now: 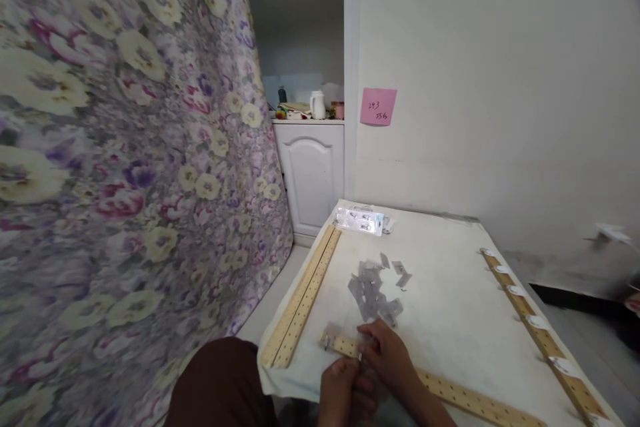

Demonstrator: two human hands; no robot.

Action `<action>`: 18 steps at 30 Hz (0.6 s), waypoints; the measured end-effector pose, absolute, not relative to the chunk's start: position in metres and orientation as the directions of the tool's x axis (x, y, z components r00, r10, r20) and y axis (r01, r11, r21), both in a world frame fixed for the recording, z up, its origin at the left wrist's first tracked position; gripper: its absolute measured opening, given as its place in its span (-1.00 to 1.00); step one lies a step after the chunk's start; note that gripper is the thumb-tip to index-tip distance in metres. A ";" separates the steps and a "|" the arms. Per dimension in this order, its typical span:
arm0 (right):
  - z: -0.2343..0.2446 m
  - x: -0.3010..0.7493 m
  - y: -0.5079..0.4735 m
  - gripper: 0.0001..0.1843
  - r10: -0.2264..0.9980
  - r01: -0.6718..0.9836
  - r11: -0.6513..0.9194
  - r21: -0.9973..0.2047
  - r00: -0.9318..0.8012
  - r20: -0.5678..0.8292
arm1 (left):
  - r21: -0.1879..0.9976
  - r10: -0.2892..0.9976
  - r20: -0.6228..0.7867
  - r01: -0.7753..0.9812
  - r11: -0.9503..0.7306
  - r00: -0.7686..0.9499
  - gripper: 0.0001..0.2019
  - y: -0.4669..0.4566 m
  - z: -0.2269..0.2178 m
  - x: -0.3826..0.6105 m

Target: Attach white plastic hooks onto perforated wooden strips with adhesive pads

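Both my hands meet at the near edge of a white-covered table (450,320). My left hand (343,390) is closed in a pinch under a perforated wooden strip (450,393) that lies across the table front. My right hand (387,357) rests on top of that strip with its fingers curled, pinching something small and shiny that I cannot make out. Just beyond my hands lies a heap of several small clear plastic bags (374,290).
Two more perforated wooden strips lie along the left edge (305,293) and the right edge (535,320), the right one carrying white round pieces. A clear packet (359,220) sits at the far edge. Floral curtain (125,147) hangs left; white cabinet (311,173) behind; pink note (379,106) on wall.
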State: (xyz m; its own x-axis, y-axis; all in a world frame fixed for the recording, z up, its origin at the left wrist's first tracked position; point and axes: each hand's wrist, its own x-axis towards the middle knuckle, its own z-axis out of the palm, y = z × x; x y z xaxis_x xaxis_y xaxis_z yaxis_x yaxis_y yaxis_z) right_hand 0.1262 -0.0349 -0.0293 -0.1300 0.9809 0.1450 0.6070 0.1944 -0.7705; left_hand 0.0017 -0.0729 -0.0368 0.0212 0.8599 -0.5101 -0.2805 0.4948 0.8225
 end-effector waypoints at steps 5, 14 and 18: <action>-0.028 0.125 -0.032 -0.64 0.993 0.593 0.117 -0.796 -0.096 0.075 | 0.835 0.869 -0.494 -0.268 0.481 0.021 -0.65 -0.073 -0.036 0.001; -0.029 0.124 -0.025 -0.63 0.999 0.551 0.031 -0.834 -0.049 0.005 | 0.829 0.865 -0.500 -0.265 0.493 0.042 -0.63 -0.068 -0.044 -0.001; -0.027 0.124 -0.026 -0.60 0.999 0.556 -0.013 -0.831 -0.022 -0.031 | 0.806 0.843 -0.538 -0.275 0.524 0.030 -0.66 -0.069 -0.037 0.000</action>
State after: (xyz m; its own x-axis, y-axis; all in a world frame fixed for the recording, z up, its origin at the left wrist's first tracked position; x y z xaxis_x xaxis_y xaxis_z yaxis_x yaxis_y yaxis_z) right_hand 0.1235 -0.0262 -0.0271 -0.0219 0.9993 -0.0306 0.5558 -0.0133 -0.8312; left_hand -0.0001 -0.0690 -0.0374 0.0302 0.8426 -0.5378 -0.2750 0.5242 0.8059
